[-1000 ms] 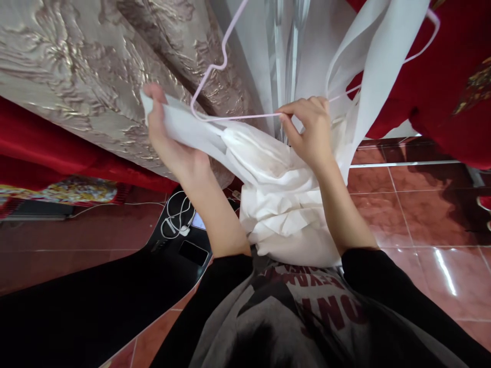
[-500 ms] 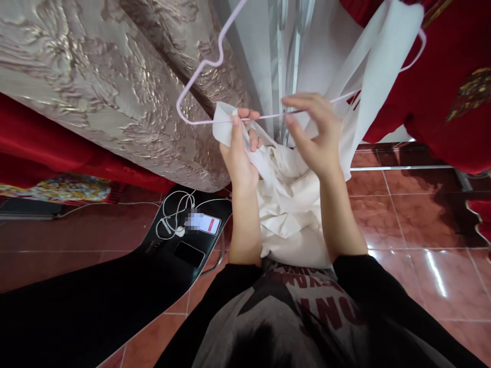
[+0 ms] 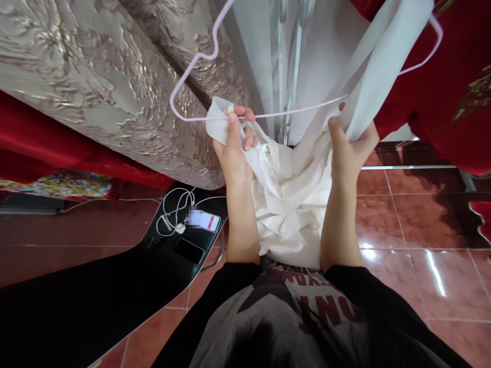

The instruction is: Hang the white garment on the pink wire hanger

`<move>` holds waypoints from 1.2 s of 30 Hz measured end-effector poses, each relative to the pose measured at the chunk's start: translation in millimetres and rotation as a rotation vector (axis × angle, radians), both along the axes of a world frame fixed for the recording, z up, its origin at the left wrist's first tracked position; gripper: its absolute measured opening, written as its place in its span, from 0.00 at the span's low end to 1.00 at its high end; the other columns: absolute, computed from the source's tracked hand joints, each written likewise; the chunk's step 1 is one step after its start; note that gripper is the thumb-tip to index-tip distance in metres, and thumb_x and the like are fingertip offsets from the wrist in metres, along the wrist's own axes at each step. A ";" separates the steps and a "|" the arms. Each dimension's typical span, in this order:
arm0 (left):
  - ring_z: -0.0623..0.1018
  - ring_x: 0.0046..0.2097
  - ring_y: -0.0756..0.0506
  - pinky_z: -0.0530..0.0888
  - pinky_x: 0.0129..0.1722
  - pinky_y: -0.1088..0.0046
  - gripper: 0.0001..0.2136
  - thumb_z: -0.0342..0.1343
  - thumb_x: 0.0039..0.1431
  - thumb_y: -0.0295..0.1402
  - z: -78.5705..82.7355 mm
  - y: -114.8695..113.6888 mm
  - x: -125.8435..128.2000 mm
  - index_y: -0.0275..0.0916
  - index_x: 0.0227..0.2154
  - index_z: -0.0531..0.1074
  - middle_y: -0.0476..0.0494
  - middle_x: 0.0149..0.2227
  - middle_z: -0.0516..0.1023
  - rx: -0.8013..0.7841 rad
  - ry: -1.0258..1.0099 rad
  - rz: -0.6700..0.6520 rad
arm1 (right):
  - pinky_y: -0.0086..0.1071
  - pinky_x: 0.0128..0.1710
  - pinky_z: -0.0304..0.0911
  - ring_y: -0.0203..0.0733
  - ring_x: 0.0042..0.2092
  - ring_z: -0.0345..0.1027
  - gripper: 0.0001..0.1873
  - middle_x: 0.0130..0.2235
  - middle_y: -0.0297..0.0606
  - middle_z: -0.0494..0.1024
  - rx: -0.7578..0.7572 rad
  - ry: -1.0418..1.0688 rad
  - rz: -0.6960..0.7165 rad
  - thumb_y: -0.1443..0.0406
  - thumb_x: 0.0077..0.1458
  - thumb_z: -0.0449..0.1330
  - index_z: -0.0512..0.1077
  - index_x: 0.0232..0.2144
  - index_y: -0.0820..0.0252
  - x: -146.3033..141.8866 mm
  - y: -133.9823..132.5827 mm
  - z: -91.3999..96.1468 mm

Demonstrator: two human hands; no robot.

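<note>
A thin pale pink clothes hanger (image 3: 295, 111) spans the space in front of me. White fabric (image 3: 284, 204), perhaps a garment, lies bunched between my forearms, and a broad band of it (image 3: 383, 66) runs up over the hanger's right side. My left hand (image 3: 236, 138) is closed on a piece of the fabric at the hanger's lower bar, thumb against the bar. My right hand (image 3: 351, 140) is wrapped round the band below the bar's right part, its thumb on the near side; several of its fingers are hidden behind the cloth.
On the left stands a black chair (image 3: 115, 301) with two phones (image 3: 205, 221) and a white cable (image 3: 164, 204) on it. Shiny embossed fabric (image 3: 115, 76) hangs at upper left, red cloth (image 3: 441, 102) at right. Metal poles (image 3: 293, 66) rise ahead, above a red tiled floor (image 3: 414, 220).
My right hand has moved right from above the hanger's bar and closed on the white band. My left hand keeps its hold and has shifted slightly left with the hanger.
</note>
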State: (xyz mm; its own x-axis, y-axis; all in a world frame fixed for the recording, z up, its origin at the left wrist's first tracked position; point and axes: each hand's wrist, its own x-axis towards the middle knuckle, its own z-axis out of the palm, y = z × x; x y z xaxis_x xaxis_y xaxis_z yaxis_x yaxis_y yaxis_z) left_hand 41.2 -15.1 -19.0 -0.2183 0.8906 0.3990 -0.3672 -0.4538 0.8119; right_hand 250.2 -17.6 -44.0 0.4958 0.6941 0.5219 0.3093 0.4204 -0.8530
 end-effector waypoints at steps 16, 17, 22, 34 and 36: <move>0.75 0.28 0.44 0.69 0.29 0.62 0.20 0.56 0.59 0.61 1.0 -4.9 -0.2 0.50 0.39 0.70 0.42 0.42 0.77 -0.091 0.132 0.085 | 0.36 0.37 0.67 0.37 0.32 0.68 0.13 0.30 0.40 0.73 -0.003 0.084 0.224 0.57 0.52 0.67 0.75 0.32 0.62 0.8 -8.8 44.1; 0.73 0.27 0.45 0.68 0.29 0.63 0.19 0.57 0.60 0.59 1.7 -5.7 0.0 0.49 0.39 0.70 0.42 0.41 0.77 -0.080 0.101 0.074 | 0.36 0.36 0.67 0.37 0.32 0.68 0.13 0.30 0.40 0.73 -0.022 0.083 0.238 0.58 0.52 0.66 0.74 0.32 0.62 0.1 -9.2 46.7; 0.60 0.19 0.53 0.61 0.21 0.70 0.12 0.62 0.63 0.47 8.1 -8.3 3.8 0.45 0.35 0.74 0.44 0.37 0.75 -0.025 -0.102 -0.017 | 0.29 0.24 0.54 0.30 0.22 0.55 0.13 0.20 0.32 0.62 -0.049 0.140 0.306 0.57 0.60 0.59 0.71 0.31 0.61 -6.2 -11.7 68.9; 0.58 0.18 0.55 0.61 0.21 0.75 0.09 0.58 0.68 0.33 14.3 -13.1 8.6 0.42 0.30 0.76 0.43 0.34 0.75 -0.087 -0.294 -0.057 | 0.25 0.34 0.56 0.27 0.31 0.58 0.08 0.28 0.32 0.66 -0.069 -0.200 -0.004 0.70 0.48 0.63 0.66 0.27 0.64 20.3 10.6 76.9; 0.58 0.18 0.55 0.61 0.21 0.75 0.09 0.56 0.69 0.33 14.5 -12.1 8.5 0.41 0.31 0.77 0.43 0.34 0.75 -0.078 -0.265 -0.048 | 0.26 0.32 0.51 0.26 0.29 0.53 0.11 0.26 0.31 0.61 -0.085 -0.242 -0.035 0.68 0.51 0.62 0.62 0.23 0.63 19.3 12.0 74.5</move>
